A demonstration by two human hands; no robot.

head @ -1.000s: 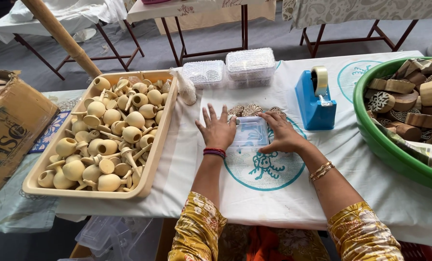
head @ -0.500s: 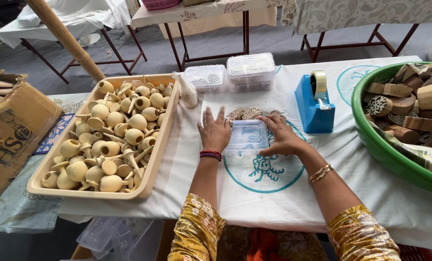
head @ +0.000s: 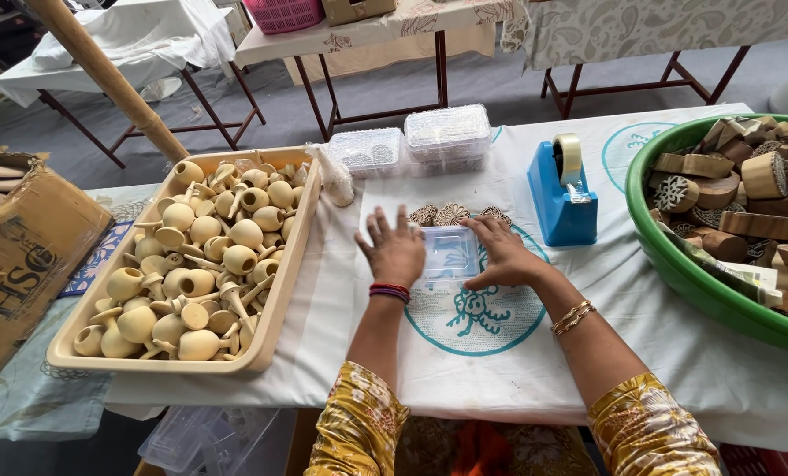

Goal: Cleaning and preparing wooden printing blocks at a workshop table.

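Left of the blue tape dispenser (head: 563, 204), 2 flat, spread hands press the clear plastic box (head: 449, 254): left hand (head: 396, 249), right hand (head: 500, 254), gripping nothing.

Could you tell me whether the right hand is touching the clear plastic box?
Touching: the head view shows the right hand pressed flat on the clear plastic box, fingers overlapping its edge.

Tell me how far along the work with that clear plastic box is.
Looks done: closed clear boxes stacked at the table's far edge. In hand: the left hand and right hand press flat on either side of a small clear box on the white cloth; whether it is filled I cannot tell. Left: small carved pieces lying loose just beyond it, outside any box.
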